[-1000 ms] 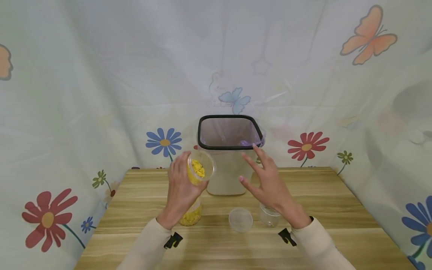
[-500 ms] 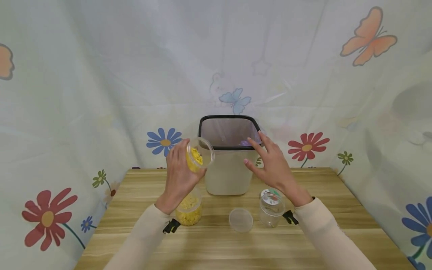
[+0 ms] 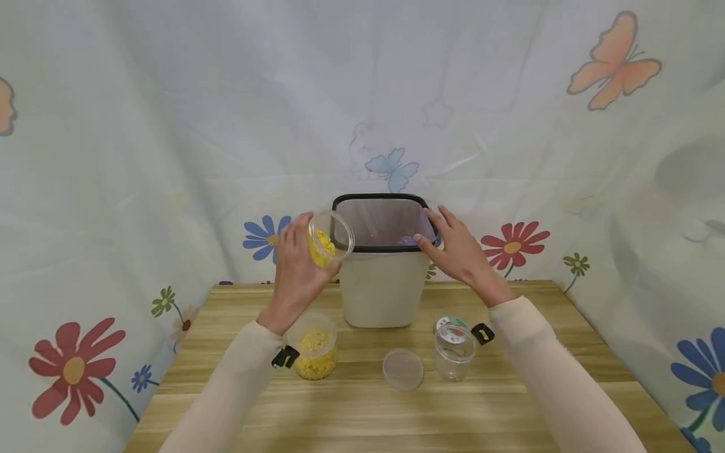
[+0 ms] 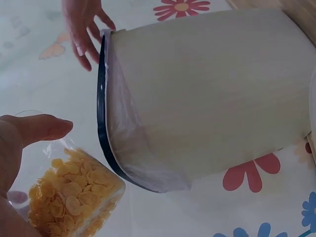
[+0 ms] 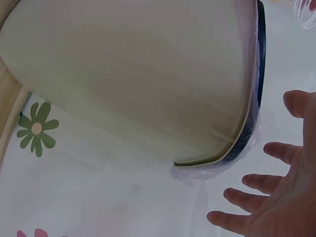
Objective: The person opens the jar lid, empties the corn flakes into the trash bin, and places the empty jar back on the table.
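My left hand (image 3: 294, 267) grips a clear plastic jar (image 3: 340, 236) partly filled with yellow flakes like cornflakes (image 4: 74, 192). The jar leans to the right, its mouth overlapping the left rim of a cream trash bin (image 3: 382, 289) in the head view. A black ring holds a thin purplish liner at the bin's top. Beside the right rim, my right hand (image 3: 461, 255) is held up with fingers spread and nothing in them; the right wrist view shows its fingers (image 5: 266, 182) apart from the ring.
On the wooden table (image 3: 362, 415), a second clear tub (image 3: 316, 358) of yellow flakes stands left of the bin. A translucent round lid (image 3: 403, 370) lies in front, left of a clear jar (image 3: 455, 362). Behind that jar is a white-and-green labelled disc (image 3: 450, 328).
My left hand has raised the jar up and slightly left, away from above the second tub. My right hand has moved up and to the right, beside the bin's rim.
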{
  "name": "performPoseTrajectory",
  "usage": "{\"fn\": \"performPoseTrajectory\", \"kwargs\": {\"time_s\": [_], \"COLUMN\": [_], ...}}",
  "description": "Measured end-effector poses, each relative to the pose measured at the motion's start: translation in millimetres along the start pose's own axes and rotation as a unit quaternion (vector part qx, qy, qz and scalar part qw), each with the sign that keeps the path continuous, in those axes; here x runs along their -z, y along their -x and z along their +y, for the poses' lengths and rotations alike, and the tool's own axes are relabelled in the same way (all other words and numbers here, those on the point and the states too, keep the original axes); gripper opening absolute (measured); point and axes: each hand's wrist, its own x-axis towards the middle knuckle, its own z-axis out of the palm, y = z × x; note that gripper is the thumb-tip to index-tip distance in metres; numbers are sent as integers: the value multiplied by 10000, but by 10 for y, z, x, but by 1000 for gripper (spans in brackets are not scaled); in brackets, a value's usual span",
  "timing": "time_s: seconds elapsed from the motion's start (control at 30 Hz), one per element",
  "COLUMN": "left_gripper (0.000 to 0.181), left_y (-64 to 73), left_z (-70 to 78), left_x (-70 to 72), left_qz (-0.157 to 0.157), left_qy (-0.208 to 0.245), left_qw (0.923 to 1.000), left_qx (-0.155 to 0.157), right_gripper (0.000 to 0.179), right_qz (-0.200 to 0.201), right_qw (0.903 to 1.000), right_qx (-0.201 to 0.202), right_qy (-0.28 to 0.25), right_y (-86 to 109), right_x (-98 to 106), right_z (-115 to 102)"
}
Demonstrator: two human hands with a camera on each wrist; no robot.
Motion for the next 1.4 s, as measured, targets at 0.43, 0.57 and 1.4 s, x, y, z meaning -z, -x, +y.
{"fn": "performPoseTrajectory", "kwargs": {"time_s": [0.43, 0.57, 1.4], "left_gripper": [92, 92, 93], "left_y": [-280, -342, -612], "left_z": [-93, -109, -145], "left_x": [-53, -93, -213], "left_qz": [-9, -48, -343], "left_qy": [-117, -119, -491], "left_qw": [9999, 9999, 9981], "left_qx": [66, 92, -155], "right_gripper": [74, 71, 65], "right_qz": [-241, -269, -491], "right_qw": [9988, 9976, 9863], "right_qx": [-336, -473, -1332], "right_qy": [-256, -434, -845], "right_y": [-309, -406, -649], "right_x": [-53, -61, -181], "right_z": [218, 249, 243]}}
